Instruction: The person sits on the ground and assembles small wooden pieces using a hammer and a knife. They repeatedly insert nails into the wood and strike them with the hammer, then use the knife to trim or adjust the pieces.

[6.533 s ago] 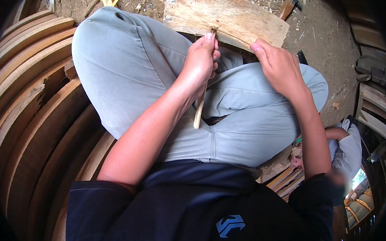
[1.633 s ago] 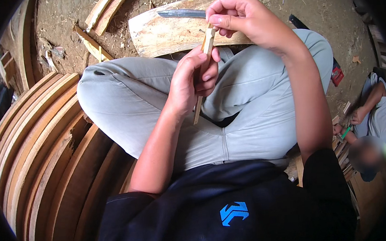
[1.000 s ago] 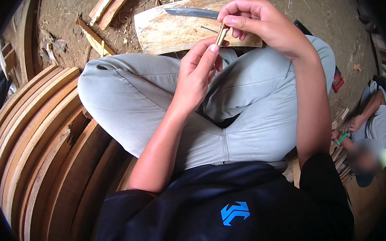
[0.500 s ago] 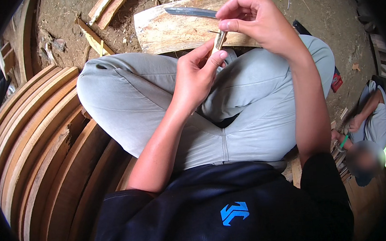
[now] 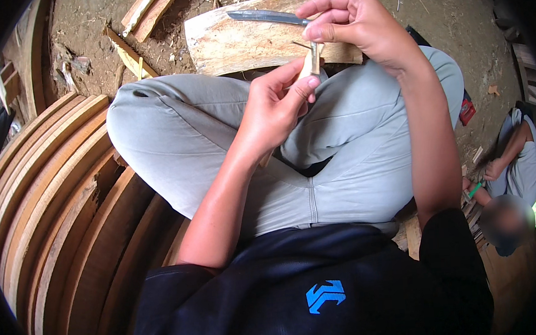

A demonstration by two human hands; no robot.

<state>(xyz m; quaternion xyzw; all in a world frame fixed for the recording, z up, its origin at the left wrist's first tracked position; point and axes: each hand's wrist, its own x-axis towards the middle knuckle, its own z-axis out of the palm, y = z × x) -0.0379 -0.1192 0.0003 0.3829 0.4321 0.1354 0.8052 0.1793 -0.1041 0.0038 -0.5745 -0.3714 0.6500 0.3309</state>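
My left hand (image 5: 279,105) is closed around a pale wooden piece (image 5: 305,70) with a metal part (image 5: 315,59) along its upper end. A thin dark spike (image 5: 300,44) juts leftward beside that end. Just above, my right hand (image 5: 361,33) pinches the narrow end of a long dark knife blade (image 5: 265,15) between thumb and fingers. The blade points left, over a thick wooden block (image 5: 217,44). Its grip end is partly hidden by my fingertips. Whether the metal part touches my right thumb, I cannot tell.
Curved wooden planks (image 5: 54,180) stand stacked at my left. Split wood pieces (image 5: 129,53) lie on the dirt floor (image 5: 94,31) among chips. My crossed legs (image 5: 180,136) are under my hands. A red object (image 5: 467,111) lies right of my knee; another person (image 5: 513,165) sits at far right.
My left hand has shifted slightly right, and the wooden piece has turned more upright. My right fingers have moved a little, showing more of the blade's narrow end.
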